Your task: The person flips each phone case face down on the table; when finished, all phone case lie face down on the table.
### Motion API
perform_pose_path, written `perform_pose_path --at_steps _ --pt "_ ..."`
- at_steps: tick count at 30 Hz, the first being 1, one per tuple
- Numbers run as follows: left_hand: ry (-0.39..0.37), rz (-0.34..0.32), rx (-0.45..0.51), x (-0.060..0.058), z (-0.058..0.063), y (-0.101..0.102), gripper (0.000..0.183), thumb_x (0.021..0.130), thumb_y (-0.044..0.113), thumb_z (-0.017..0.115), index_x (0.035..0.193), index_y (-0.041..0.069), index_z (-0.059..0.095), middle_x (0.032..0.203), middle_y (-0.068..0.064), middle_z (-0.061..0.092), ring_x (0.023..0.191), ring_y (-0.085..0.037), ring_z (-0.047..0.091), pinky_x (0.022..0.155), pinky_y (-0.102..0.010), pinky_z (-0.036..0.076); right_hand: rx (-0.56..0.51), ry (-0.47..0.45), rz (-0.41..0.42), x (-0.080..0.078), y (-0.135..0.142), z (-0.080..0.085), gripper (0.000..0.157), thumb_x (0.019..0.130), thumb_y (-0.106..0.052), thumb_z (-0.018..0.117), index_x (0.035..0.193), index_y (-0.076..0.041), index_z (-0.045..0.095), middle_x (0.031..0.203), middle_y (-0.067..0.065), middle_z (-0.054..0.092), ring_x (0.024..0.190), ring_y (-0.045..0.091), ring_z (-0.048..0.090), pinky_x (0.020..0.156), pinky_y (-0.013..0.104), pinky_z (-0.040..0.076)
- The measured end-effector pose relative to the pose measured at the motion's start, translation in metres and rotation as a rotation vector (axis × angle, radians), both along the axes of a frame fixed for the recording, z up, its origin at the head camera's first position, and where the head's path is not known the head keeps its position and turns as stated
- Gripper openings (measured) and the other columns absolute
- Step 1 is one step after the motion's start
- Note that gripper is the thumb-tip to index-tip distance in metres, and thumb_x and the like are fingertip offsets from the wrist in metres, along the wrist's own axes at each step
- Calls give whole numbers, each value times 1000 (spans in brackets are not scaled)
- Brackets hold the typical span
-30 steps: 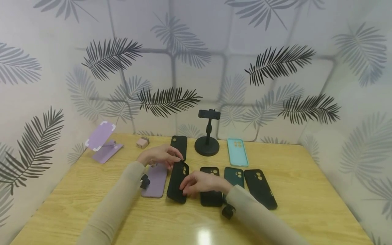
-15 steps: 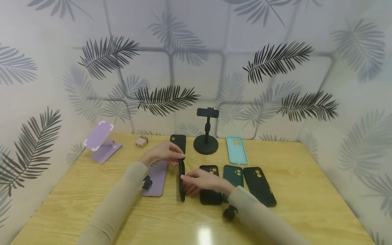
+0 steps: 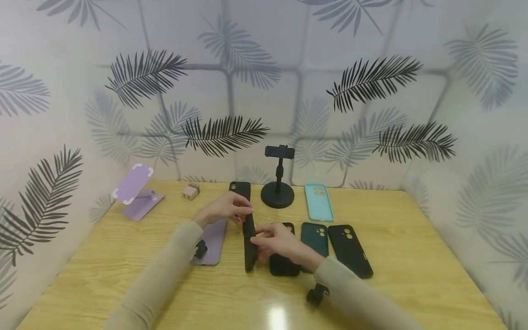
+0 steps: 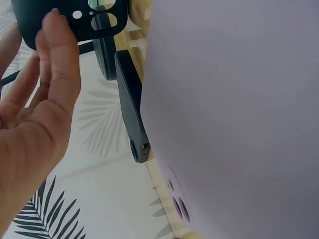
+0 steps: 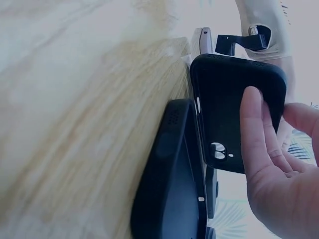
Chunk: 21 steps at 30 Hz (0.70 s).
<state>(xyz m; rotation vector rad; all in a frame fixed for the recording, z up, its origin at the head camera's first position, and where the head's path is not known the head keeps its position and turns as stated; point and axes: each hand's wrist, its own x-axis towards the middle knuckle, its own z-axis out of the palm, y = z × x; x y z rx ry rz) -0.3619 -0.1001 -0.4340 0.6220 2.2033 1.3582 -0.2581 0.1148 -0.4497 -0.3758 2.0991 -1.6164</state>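
Note:
A black phone case (image 3: 250, 245) stands tipped up on its long side between my two hands in the head view, seen almost edge-on. My left hand (image 3: 224, 207) pinches its far end; in the left wrist view those fingers lie against the black phone case (image 4: 55, 25) beside its camera holes. My right hand (image 3: 282, 243) grips its right side. The right wrist view looks into the hollow inner face of this phone case (image 5: 219, 94), with my right hand (image 5: 279, 169) reaching in and the thumb outside. A lavender phone case (image 3: 214, 243) lies beneath my left wrist.
Right of my hands lie a black case (image 3: 284, 266), a dark green case (image 3: 314, 240) and another black case (image 3: 350, 254). Behind stand a black phone stand (image 3: 278, 195), a turquoise case (image 3: 319, 204), a black case (image 3: 243, 189), a pink charger (image 3: 190, 191) and a lavender stand (image 3: 134, 183).
The held black case has turned from showing its back with camera holes to standing nearly edge-on. Both hands have shifted slightly right with it. The other cases stay in place.

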Motion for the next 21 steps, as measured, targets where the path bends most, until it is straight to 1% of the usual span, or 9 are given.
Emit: perform_pose_path --at_steps 3,5,7,9,12,14,18,21 --pt "-18 -31 -19 1 2 -2 38 95 24 67 125 0 64 100 -8 69 95 -33 68 79 -42 61 1 9 -15 0 2 1 53 94 -21 66 137 6 50 91 13 73 68 19 70 68 40 62" --pt "-26 -42 -34 1 3 -3 40 94 24 68 128 4 63 110 -10 69 101 -32 67 82 -43 60 -7 2 -25 1 4 1 54 94 -20 67 139 5 49 84 11 72 63 18 69 67 40 62" --pt "-20 -45 -59 2 3 -5 41 93 24 69 131 8 62 116 -11 68 101 -32 67 83 -43 59 -22 -16 -35 2 5 2 55 94 -18 67 141 2 47 80 10 70 60 18 67 66 39 62" --pt "-10 -49 -83 2 3 -7 43 92 22 70 132 8 61 121 -13 66 99 -30 68 83 -43 58 -32 -29 -46 3 6 2 58 93 -17 68 144 -2 45 78 9 70 59 17 66 64 39 62" --pt "10 -52 -129 2 1 -10 43 92 19 70 132 8 61 125 -14 64 96 -25 67 79 -39 58 -29 -40 -56 4 7 1 60 93 -17 69 146 -7 43 74 9 69 59 18 66 61 38 61" --pt "7 -56 -143 2 0 -11 40 91 13 69 130 8 63 127 -14 63 100 -23 66 79 -37 59 -17 -40 -59 6 8 -1 60 93 -17 69 146 -9 42 73 9 69 59 18 66 60 38 61" --pt "9 -76 -151 0 -2 -14 36 91 3 66 127 9 65 124 -13 65 109 -22 63 79 -34 58 -2 -45 -74 10 8 -4 61 93 -16 69 146 -9 42 73 10 69 60 20 68 59 40 61" --pt "17 -96 -160 1 -1 -16 37 90 -1 63 125 8 66 122 -11 66 110 -23 62 78 -33 58 12 -41 -95 11 7 -6 60 92 -15 69 145 -9 43 73 11 70 60 20 69 58 40 61"
